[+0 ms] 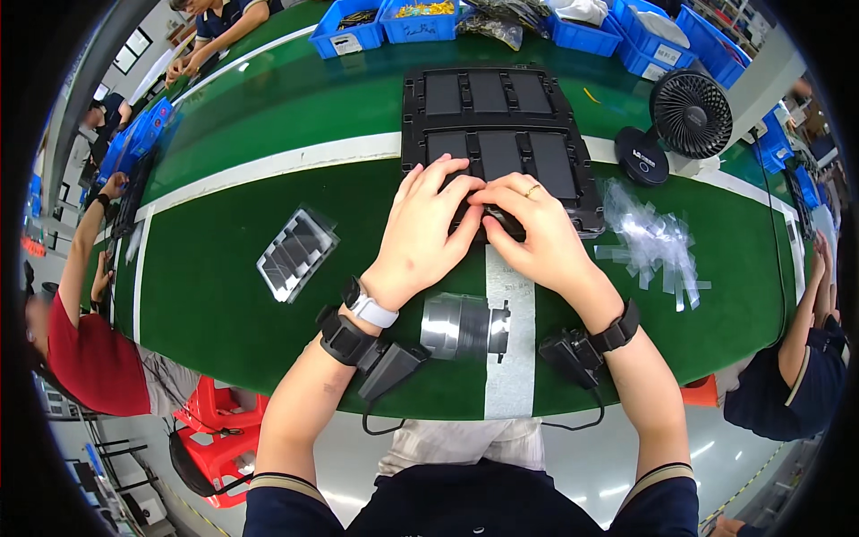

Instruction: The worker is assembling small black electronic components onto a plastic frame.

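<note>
In front of me lies a black plastic tray (pixel 501 134) with dark flat rectangular panels (pixel 483 92) in its compartments. My left hand (pixel 428 219) and my right hand (pixel 537 228) meet over the tray's near edge. Their fingers are bent and the fingertips come together around a small dark spot, with thumbs almost touching. What they pinch there is hidden by the fingers. Between my wrists lies a shiny clear-and-grey film-like piece (pixel 456 327) with a dark notched end. To the left rests a small stack of clear sheets with dark panels (pixel 298 254).
A heap of clear film strips (pixel 651 237) lies right of the tray, below a black desk fan (pixel 689 115). Blue bins (pixel 419 22) line the far side. Cabled black wrist devices (pixel 573 356) hang by my forearms. Other people sit left and right.
</note>
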Tool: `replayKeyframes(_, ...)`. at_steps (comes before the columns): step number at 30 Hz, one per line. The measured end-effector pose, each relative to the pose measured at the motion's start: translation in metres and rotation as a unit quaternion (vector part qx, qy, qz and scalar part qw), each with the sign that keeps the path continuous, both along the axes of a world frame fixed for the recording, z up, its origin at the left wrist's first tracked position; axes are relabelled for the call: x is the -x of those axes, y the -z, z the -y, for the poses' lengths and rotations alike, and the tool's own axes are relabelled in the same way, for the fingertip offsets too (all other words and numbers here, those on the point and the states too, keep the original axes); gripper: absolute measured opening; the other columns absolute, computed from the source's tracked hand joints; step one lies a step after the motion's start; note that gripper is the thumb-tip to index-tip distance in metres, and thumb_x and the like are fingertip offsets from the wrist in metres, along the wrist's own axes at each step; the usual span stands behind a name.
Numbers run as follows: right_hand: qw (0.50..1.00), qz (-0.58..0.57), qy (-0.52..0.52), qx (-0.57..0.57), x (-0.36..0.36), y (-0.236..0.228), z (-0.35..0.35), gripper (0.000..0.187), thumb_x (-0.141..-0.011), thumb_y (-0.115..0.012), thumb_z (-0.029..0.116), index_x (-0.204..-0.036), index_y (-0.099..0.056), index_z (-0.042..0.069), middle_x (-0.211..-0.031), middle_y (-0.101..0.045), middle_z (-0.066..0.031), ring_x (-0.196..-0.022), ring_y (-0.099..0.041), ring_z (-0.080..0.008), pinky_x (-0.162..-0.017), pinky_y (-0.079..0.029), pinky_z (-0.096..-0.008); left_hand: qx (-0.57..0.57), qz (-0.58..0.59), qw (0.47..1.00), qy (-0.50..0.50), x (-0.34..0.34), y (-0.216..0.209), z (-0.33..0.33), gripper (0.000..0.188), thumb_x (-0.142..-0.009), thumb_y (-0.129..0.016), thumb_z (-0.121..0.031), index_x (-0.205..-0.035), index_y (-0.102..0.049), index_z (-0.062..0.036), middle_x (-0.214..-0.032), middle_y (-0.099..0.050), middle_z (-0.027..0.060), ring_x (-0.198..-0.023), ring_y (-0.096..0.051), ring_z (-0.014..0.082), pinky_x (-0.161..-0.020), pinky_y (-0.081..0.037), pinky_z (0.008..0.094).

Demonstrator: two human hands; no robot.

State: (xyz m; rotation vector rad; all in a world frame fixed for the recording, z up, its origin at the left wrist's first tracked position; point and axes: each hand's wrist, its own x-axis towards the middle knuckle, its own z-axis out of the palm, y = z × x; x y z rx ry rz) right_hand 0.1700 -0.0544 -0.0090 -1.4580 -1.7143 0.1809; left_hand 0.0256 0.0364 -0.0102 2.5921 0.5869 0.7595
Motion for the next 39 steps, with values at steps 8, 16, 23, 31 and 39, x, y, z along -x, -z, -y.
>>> replayKeyframes(8,1.000,-0.006,0.007,-0.014,0.001,0.001,0.002,0.021,-0.075,-0.059,0.005,-0.095,-0.061,0.004,-0.093,-0.059,-0.0096,-0.089,-0.057,-0.0283,-0.079,-0.047,-0.0373,-0.008,0.004,1.000,0.002,0.000,0.000,0.001,0.026,-0.083,-0.055,-0.016,-0.107,-0.057,-0.0078,-0.121,-0.050,0.0121,-0.121,-0.043,0.0314,-0.104,-0.027,0.0460)
replayKeyframes(16,1.000,-0.009,0.006,-0.027,0.002,0.003,0.001,0.021,-0.073,-0.060,0.003,-0.094,-0.061,0.003,-0.090,-0.059,-0.0108,-0.085,-0.057,-0.0285,-0.074,-0.047,-0.0365,-0.016,0.015,1.000,0.005,0.000,0.004,-0.001,0.026,-0.082,-0.055,-0.016,-0.106,-0.057,-0.0073,-0.120,-0.050,0.0121,-0.117,-0.045,0.0303,-0.103,-0.028,0.0460)
replayKeyframes(23,1.000,-0.018,0.004,-0.024,0.004,0.002,0.001,0.021,-0.073,-0.060,0.002,-0.095,-0.059,0.002,-0.092,-0.058,-0.0109,-0.087,-0.057,-0.0284,-0.075,-0.047,-0.0361,-0.029,0.048,0.998,0.004,-0.002,0.008,-0.002,0.023,-0.081,-0.055,-0.017,-0.101,-0.058,-0.0051,-0.114,-0.052,0.0143,-0.112,-0.049,0.0318,-0.103,-0.029,0.0458)
replayKeyframes(31,1.000,-0.003,0.006,-0.029,0.002,0.001,0.001,0.021,-0.073,-0.059,0.002,-0.094,-0.059,0.001,-0.092,-0.059,-0.0114,-0.087,-0.057,-0.0292,-0.077,-0.047,-0.0364,-0.025,0.057,0.998,0.012,-0.004,0.008,-0.003,0.023,-0.081,-0.055,-0.017,-0.100,-0.058,-0.0044,-0.112,-0.053,0.0149,-0.110,-0.050,0.0316,-0.102,-0.030,0.0461)
replayKeyframes(39,1.000,-0.003,0.002,-0.023,0.002,0.000,0.001,0.022,-0.073,-0.059,0.002,-0.095,-0.059,0.002,-0.093,-0.058,-0.0114,-0.087,-0.058,-0.0296,-0.076,-0.047,-0.0362,-0.028,0.059,0.998,0.011,-0.004,0.010,-0.003,0.023,-0.081,-0.055,-0.018,-0.100,-0.059,-0.0046,-0.112,-0.053,0.0145,-0.110,-0.050,0.0313,-0.102,-0.030,0.0460)
